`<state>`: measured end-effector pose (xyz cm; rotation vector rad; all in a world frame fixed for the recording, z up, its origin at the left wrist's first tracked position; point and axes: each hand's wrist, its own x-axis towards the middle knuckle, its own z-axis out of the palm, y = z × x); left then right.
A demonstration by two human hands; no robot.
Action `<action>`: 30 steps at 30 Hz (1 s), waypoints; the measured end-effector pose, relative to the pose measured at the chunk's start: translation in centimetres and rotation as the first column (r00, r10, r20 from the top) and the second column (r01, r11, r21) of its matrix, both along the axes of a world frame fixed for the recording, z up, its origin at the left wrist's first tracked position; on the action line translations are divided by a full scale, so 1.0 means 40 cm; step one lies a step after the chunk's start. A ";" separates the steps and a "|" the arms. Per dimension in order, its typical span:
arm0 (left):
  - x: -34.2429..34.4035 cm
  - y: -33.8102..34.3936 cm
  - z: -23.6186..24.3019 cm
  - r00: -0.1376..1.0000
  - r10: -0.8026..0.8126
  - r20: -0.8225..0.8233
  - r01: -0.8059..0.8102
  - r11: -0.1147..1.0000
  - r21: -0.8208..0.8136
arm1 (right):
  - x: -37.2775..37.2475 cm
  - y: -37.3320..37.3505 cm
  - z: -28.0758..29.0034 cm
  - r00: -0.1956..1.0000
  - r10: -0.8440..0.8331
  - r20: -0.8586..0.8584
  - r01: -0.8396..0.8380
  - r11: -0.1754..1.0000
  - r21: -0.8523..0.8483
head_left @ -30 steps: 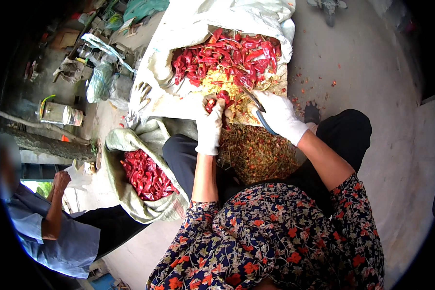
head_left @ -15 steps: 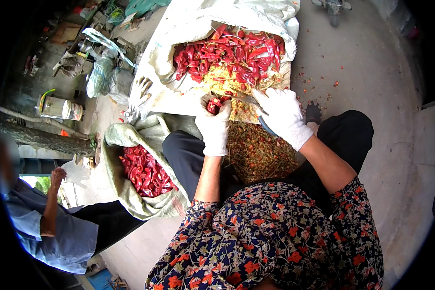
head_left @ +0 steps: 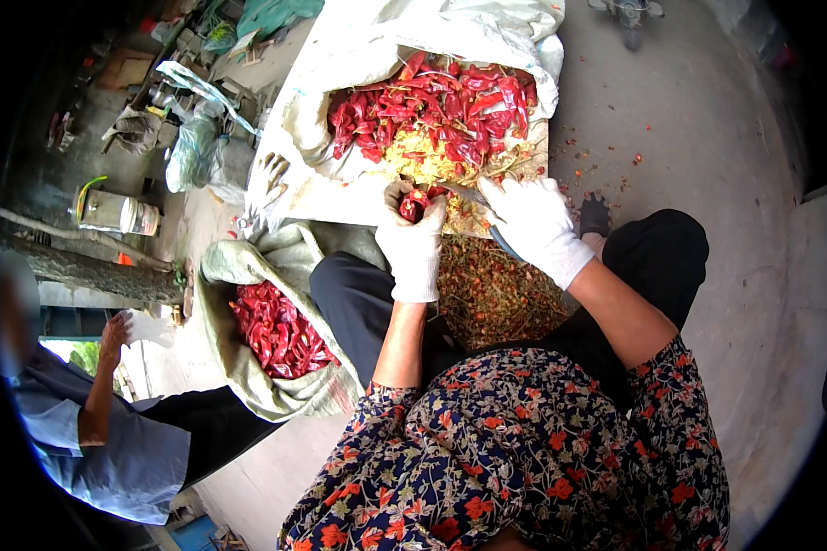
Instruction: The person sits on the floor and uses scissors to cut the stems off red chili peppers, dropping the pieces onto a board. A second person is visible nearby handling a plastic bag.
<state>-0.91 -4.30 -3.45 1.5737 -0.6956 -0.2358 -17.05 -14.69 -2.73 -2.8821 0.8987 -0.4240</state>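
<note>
My left hand (head_left: 412, 246), in a white work glove with a soiled fingertip area, is closed around a dried red chili pepper (head_left: 414, 206). In my gloved right hand (head_left: 538, 225) is a pair of scissors (head_left: 467, 193) with a dark blue handle. Its blades point left, close to the pepper; whether they touch it I cannot tell. Just beyond both hands, dried red chilies (head_left: 432, 106) are heaped in the mouth of a white woven sack (head_left: 326, 69). Yellow seeds (head_left: 418, 158) lie at the heap's near side. Stem and pepper scraps (head_left: 496, 294) fill the space between my knees.
Left of my knee stands an open greenish sack (head_left: 213, 298) holding more red chilies (head_left: 280, 331). Spare gloves (head_left: 266, 184) lie by the board's left edge. A seated person (head_left: 110, 441) holds a white glove at the left. A bucket (head_left: 119, 211) lies near a tree trunk (head_left: 92, 269).
My left hand and the chili have shifted slightly down and right. The scissors stay near the pepper, with little movement of my right hand. The other person's hand has risen slightly.
</note>
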 end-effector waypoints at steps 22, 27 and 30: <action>-0.055 -0.022 0.021 0.457 -0.594 -0.662 0.273 0.802 -0.531 | 0.018 0.020 0.005 0.884 -0.177 0.432 -0.115 0.813 0.571; -0.049 -0.035 0.035 0.463 -0.543 -0.701 0.268 0.839 -0.473 | 0.017 0.020 0.003 0.918 -0.162 0.362 -0.012 0.902 0.432; -0.046 -0.040 0.043 0.521 -0.479 -0.707 0.276 0.878 -0.391 | 0.019 0.025 -0.003 0.878 -0.191 0.439 -0.030 0.893 0.449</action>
